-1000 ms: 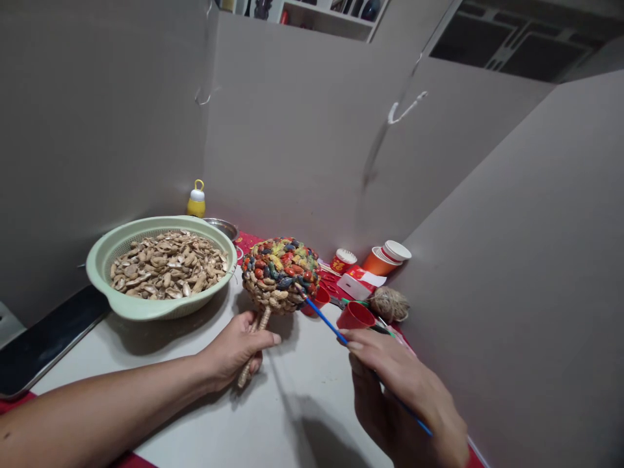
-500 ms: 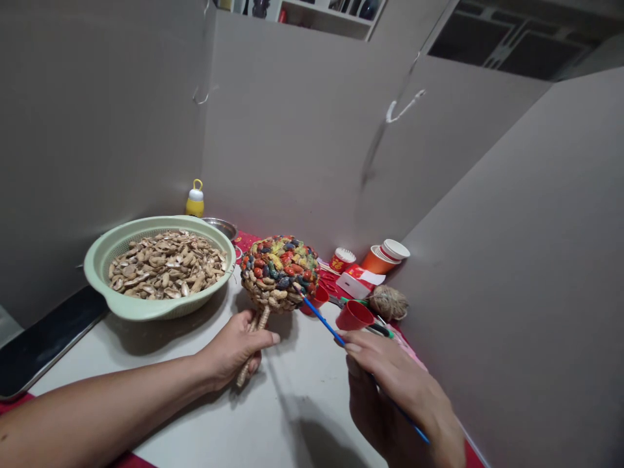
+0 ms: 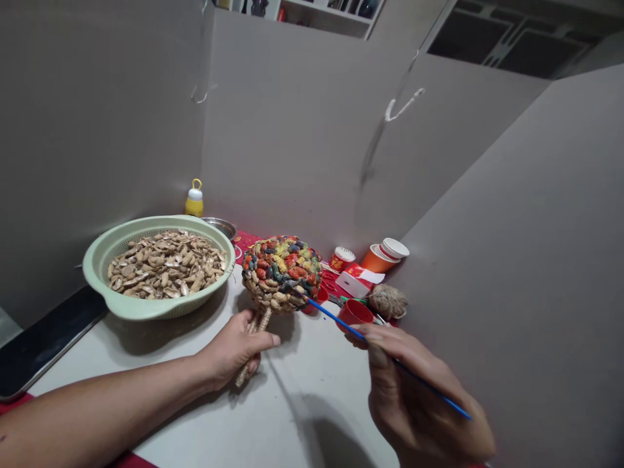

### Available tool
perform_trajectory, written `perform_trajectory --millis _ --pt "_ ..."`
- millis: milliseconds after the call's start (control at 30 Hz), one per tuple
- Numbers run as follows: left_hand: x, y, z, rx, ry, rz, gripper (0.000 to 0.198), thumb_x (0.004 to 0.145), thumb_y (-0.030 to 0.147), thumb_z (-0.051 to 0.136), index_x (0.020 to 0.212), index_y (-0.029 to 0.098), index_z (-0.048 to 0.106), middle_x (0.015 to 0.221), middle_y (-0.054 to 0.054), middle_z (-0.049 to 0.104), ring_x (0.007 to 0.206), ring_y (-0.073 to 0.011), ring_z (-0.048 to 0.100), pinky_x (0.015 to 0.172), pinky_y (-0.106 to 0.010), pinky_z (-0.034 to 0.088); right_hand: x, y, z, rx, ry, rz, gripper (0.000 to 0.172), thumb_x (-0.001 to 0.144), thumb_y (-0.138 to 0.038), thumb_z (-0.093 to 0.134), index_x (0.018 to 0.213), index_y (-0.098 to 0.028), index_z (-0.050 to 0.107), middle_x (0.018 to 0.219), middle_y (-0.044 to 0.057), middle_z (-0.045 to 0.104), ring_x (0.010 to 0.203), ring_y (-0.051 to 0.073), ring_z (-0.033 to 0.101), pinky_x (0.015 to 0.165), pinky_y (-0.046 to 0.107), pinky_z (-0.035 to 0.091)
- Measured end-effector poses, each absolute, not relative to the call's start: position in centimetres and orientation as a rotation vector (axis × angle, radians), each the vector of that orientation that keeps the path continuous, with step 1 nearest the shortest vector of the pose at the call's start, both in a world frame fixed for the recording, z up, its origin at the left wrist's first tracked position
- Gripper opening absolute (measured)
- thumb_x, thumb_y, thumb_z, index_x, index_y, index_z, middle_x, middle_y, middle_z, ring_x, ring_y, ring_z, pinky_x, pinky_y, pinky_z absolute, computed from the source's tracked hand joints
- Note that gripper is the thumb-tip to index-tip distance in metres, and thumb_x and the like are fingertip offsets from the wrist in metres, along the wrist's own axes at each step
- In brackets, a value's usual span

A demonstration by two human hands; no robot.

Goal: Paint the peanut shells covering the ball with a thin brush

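My left hand [image 3: 241, 348] is closed round the twine-wrapped handle of a round craft piece covered in peanut shells [image 3: 283, 270]. Red, yellow, blue and green paint covers most of its shells, while those along the lower edge are bare tan. Between the thumb and fingers of my right hand [image 3: 419, 390] is a thin blue paintbrush [image 3: 336, 318]. The brush tip touches the shells at the lower right of the round piece. Just beyond my right fingers stands a red cup [image 3: 355, 312], and another red cup [image 3: 316, 299] is partly hidden behind the craft piece.
A pale green colander [image 3: 160, 309] full of peanut shells stands at the left, beside a dark flat panel [image 3: 53, 338]. Toward the back are a yellow bottle [image 3: 194, 203], a metal bowl [image 3: 220, 227], paper cups [image 3: 383, 257] and a ball of twine [image 3: 389, 301]. Grey walls enclose the white tabletop [image 3: 195, 416].
My right hand has shifted right and a little down, and the brush now slants at a lower angle. The craft piece has turned slightly in my left hand.
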State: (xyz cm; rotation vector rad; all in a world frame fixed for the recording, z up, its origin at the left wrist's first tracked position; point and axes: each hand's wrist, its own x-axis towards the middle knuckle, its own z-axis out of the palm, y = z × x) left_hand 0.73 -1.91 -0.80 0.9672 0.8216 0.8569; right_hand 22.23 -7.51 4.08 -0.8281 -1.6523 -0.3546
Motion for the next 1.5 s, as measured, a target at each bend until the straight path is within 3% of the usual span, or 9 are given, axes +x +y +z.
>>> perform_trajectory --millis 400,700,833,967,1233,1500 --pt "0.7 -1.9 -0.8 0.997 0.853 0.855 0.043 0.07 0.037 0.079 0.095 0.023 0.046 0.051 0.015 0.047 0.033 -0.005 0.037 0.034 -0.017 0.029 22.9 -7.4 3.7 -0.873 -1.609 -0.245 0.017 0.089 -0.01 0.072 0.102 -0.021 0.074 0.093 0.004 0.079 0.087 0.02 0.079 0.08 0.035 0.065" --pt "0.8 -2.1 -0.5 1.053 0.878 0.868 0.048 0.07 0.038 0.078 0.103 0.022 0.049 0.05 0.015 0.048 0.032 -0.0055 0.035 0.033 -0.018 0.029 22.5 -7.5 4.6 -0.851 -1.49 -0.311 0.017 0.087 -0.006 0.073 0.097 -0.02 0.075 0.09 0.004 0.079 0.072 0.018 0.076 0.065 0.032 0.065" --pt "0.8 -2.0 -0.5 1.082 0.909 0.882 0.049 0.069 0.038 0.077 0.105 0.021 0.049 0.05 0.015 0.048 0.033 -0.0062 0.036 0.032 -0.018 0.031 22.2 -7.5 4.3 -0.82 -1.533 -0.245 0.022 0.087 -0.005 0.074 0.103 -0.02 0.074 0.093 0.003 0.079 0.08 0.02 0.079 0.071 0.033 0.066" --pt "0.8 -2.0 -0.3 1.09 0.923 0.886 0.05 0.068 0.037 0.077 0.106 0.02 0.049 0.052 0.014 0.049 0.033 -0.0057 0.036 0.032 -0.018 0.03 22.5 -7.5 4.0 -0.879 -1.521 -0.302 0.021 0.087 -0.008 0.075 0.102 -0.021 0.075 0.094 0.001 0.079 0.076 0.017 0.078 0.073 0.031 0.065" --pt "0.8 -2.1 -0.5 1.097 0.935 0.863 0.05 0.07 0.039 0.075 0.108 0.02 0.048 0.047 0.015 0.046 0.032 -0.0079 0.036 0.03 -0.019 0.029 22.0 -7.9 5.2 -0.918 -1.434 -0.343 0.016 0.087 -0.008 0.075 0.098 -0.02 0.075 0.089 0.001 0.078 0.066 0.014 0.074 0.063 0.028 0.063" --pt "0.8 -2.2 -0.3 1.089 0.94 0.875 0.049 0.069 0.037 0.075 0.107 0.02 0.048 0.052 0.015 0.048 0.032 -0.0058 0.036 0.031 -0.018 0.03 22.2 -7.4 4.3 -0.843 -1.515 -0.259 0.024 0.085 -0.001 0.073 0.101 -0.019 0.074 0.094 0.002 0.079 0.079 0.019 0.079 0.071 0.032 0.066"
